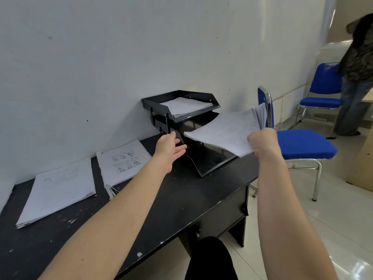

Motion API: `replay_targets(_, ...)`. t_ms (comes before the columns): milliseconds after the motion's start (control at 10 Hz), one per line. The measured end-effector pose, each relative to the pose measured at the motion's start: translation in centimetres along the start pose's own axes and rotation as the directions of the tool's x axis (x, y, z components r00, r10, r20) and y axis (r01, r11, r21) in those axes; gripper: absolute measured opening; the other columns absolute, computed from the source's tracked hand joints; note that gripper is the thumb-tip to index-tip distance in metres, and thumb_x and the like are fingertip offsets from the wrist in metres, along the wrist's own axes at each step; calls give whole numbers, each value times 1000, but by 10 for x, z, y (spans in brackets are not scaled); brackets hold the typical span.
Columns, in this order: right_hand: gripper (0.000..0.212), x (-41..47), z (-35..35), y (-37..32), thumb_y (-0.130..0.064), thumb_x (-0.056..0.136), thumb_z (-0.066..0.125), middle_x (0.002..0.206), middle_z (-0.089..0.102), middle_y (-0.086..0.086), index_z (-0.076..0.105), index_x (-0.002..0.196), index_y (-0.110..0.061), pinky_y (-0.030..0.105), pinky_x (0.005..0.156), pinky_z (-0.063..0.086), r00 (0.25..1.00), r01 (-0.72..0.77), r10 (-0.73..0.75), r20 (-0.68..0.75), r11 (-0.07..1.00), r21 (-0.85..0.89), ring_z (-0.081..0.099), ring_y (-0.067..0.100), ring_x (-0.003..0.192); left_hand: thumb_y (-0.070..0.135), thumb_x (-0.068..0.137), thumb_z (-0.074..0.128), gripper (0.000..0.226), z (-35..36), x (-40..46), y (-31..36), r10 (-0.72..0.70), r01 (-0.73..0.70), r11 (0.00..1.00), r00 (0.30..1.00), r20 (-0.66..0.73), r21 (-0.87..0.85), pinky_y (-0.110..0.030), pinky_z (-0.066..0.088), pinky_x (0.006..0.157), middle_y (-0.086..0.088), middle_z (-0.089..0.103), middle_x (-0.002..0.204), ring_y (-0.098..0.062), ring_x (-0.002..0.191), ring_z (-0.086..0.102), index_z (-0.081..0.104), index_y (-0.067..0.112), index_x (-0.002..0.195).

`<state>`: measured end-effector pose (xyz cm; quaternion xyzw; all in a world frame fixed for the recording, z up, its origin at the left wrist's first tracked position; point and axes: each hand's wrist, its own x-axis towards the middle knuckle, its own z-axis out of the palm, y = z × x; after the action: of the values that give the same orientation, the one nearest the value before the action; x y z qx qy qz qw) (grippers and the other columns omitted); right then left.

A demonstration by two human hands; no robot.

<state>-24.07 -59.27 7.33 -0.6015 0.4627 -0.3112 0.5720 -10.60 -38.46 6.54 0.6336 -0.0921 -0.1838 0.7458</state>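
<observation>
Two bare arms are stretching out over a black desk (181, 199), and a dark knee (211, 259) is poking up under them at the bottom edge. The right hand (262, 141) is curling tight round the near right corner of a thick pile of paper (224, 134). The pile is hanging in the air, tilting a little, over the open front of a black tray rack (155, 105). The rack is standing at the back of the desk, by the white wall. Some sheets at the pile's far right corner are fanning up.

The left hand (170, 145) is wide open with straight fingers and is holding nothing. It is hovering just beside the left side of the rack, near the pile's left corner but apart from the paper. I cannot tell if it is touching the rack.

More sheets (185, 106) are lying in the top tray. Two other piles are lying flat on the desk, off to the left: a plain one (58, 188) and one with dark printed pictures (123, 160). A blue chair (302, 144) is standing just beside the right end of the desk. A second blue chair (325, 87) is standing farther back, and another person (357, 77) is standing next to it.
</observation>
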Motion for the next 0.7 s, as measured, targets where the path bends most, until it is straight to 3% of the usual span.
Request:
replay_targets(100, 43, 17, 21, 12, -4, 97, 55, 135, 61, 20, 53, 140, 1, 41, 90, 54, 994, -75, 68, 91, 994, 74, 56, 29, 96, 27, 108, 45, 46, -2, 4, -2, 11, -11, 999, 1000, 6, 33, -45, 55, 100, -13, 55, 142, -31, 111, 68, 38, 11, 150)
replay_targets(200, 37, 25, 43, 15, -3, 101, 54, 109, 61, 13, 50, 138, 0, 29, 71, 56, 975, -137, 120, 187, 987, 82, 62, 21, 89, 27, 108, 46, 42, -7, 9, -5, 31, -32, 997, 999, 12, 68, -45, 55, 100, -12, 56, 137, -30, 110, 68, 42, 11, 147)
replay_targets(300, 35, 27, 65, 9, 5, 99, 54, 115, 60, 18, 50, 133, 3, 30, 51, 59, 960, -165, 117, 254, 971, 175, 64, 29, 99, 25, 107, 47, 35, -10, 14, -8, 49, -51, 990, 999, 18, 131, -43, 56, 98, -9, 58, 132, -28, 108, 69, 47, 13, 140)
replay_targets(400, 38, 27, 80, 6, 8, 98, 50, 111, 59, 18, 48, 136, 1, 31, 41, 55, 944, -215, 128, 304, 938, 272, 65, 35, 107, 23, 107, 47, 26, -14, 17, -8, 69, -71, 982, 997, 21, 176, -41, 58, 96, -8, 59, 128, -27, 107, 69, 50, 15, 131)
replay_targets(500, 27, 30, 83, 8, 7, 100, 46, 99, 60, 13, 49, 125, -3, 39, 53, 57, 912, -234, 132, 389, 945, 228, 66, 30, 98, 22, 107, 47, 24, -17, 22, -8, 80, -79, 978, 997, 3, 193, -42, 59, 94, -8, 60, 124, -27, 104, 71, 51, 14, 129)
replay_targets(600, 28, 38, 81, 15, 10, 98, 44, 103, 63, 15, 50, 122, -2, 39, 60, 59, 885, -234, 120, 449, 950, 208, 67, 26, 85, 22, 107, 48, 26, -19, 26, -8, 90, -86, 975, 996, -11, 206, -41, 59, 93, -7, 61, 122, -27, 103, 72, 52, 13, 131)
replay_targets(700, 40, 48, 84, 15, 13, 98, 51, 114, 65, 18, 49, 135, -1, 34, 57, 62, 909, -243, 96, 405, 913, 329, 70, 26, 84, 21, 107, 48, 20, -19, 28, -9, 103, -96, 969, 995, -17, 229, -40, 60, 92, -7, 61, 121, -26, 102, 72, 53, 15, 126)
